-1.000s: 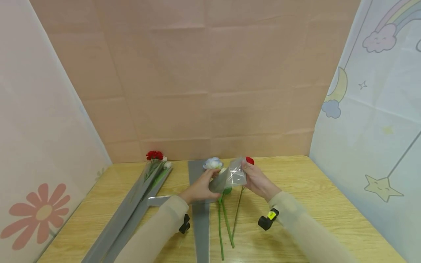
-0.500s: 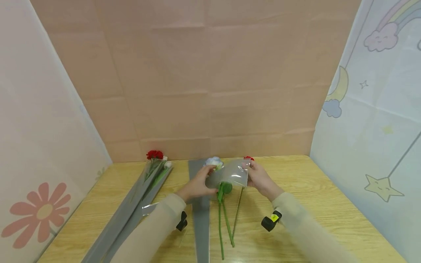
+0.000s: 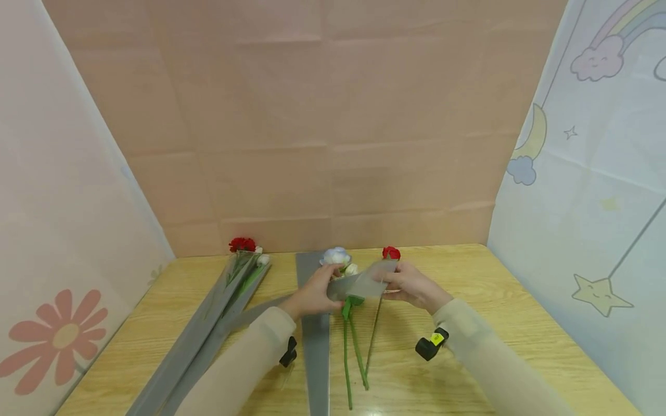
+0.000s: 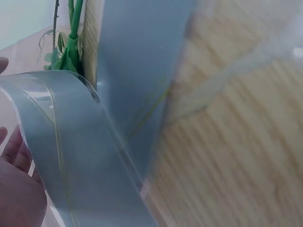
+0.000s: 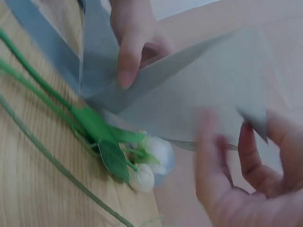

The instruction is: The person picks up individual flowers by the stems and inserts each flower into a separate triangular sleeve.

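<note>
Grey film strip (image 3: 366,283): one, raised over the table (image 3: 494,294), nearer its far edge. Left hand (image 3: 314,293): your thumb and fingers curled round the strip. Right hand (image 3: 413,287): yours, pinching its free end. Blue-white flower (image 3: 336,256): head by the far edge. Handling: tension film evenly, clear of petals.

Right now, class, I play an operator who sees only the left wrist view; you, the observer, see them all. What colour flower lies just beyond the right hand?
Observer: In the head view, a red flower lies just beyond the right hand.
Operator: And what tops the green stems I see?
Observer: The right wrist view shows a pale bloom and a white bud there, near the grey film.
Operator: What lies on the left of the table?
Observer: Another red flower, in grey wrapping.
</note>
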{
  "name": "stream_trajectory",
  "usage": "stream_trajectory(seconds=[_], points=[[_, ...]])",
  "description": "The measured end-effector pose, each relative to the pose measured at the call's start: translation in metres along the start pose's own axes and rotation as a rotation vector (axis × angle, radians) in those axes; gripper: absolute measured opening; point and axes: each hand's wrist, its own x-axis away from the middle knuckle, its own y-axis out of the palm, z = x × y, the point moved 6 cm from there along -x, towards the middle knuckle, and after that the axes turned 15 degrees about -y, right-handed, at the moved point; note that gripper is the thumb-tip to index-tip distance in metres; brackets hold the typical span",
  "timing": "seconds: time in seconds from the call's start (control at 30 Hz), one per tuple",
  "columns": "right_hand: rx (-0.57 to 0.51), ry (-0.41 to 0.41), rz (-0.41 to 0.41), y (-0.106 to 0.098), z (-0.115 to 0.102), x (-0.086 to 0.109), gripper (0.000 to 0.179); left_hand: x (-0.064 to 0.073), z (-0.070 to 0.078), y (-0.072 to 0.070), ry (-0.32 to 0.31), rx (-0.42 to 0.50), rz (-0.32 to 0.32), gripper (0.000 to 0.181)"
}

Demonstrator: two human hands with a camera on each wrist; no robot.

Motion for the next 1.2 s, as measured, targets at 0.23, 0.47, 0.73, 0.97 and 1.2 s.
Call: stream_trajectory(seconds=[0.23,0.47,0.73,0.97,1.2], points=[[-0.151,-0.057,-0.058,0.017,-0.004,-0.003,0.059,0.001,0.003,0.001,-0.025,-0.010,-0.021,0.101],[-0.079,-0.082,-0.010,0.013,-0.005,-0.006,0.049,0.004,0.017,-0.002,0.023,0.046,-0.017,0.121],[-0.054,-0.120,0.019,0.009,-0.008,-0.007,0.050,0.007,0.024,0.004,0.054,0.096,0.033,0.132],[-0.026,-0.131,0.041,0.002,-0.006,-0.006,0.050,0.008,0.024,0.000,0.041,0.087,0.070,0.113],[-0.017,-0.133,0.022,-0.007,-0.004,-0.005,0.059,0.008,0.022,-0.007,0.054,0.065,0.073,0.100]])
